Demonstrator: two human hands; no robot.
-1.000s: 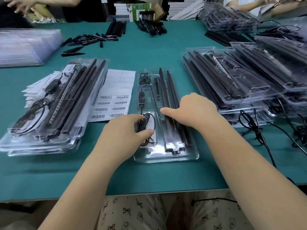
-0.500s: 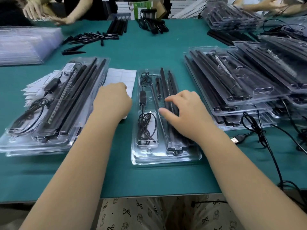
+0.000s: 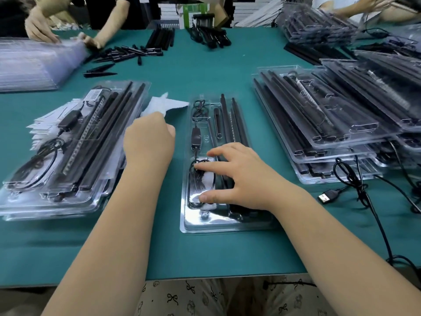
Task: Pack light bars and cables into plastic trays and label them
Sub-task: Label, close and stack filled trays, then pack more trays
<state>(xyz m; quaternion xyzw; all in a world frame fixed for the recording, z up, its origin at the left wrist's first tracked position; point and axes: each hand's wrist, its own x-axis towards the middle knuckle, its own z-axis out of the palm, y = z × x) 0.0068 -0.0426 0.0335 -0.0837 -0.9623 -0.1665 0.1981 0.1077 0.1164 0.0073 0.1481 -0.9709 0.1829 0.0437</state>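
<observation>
Label sheet (image 3: 169, 104) blurred, partly behind left hand (image 3: 149, 139)

Left arm: bare forearm reaching forward from the lower left, wrist straight.
Left hand (image 3: 149, 139): back toward the camera, fingers curled under and closed in a pinch; fingertips hidden behind the knuckles.
Right arm: bare forearm entering from the lower right, angled inward to the left.
Right hand (image 3: 245, 179): palm down, flat, fingers (image 3: 210, 166) spread and pointing left, thumb extended nearest the body.
</observation>
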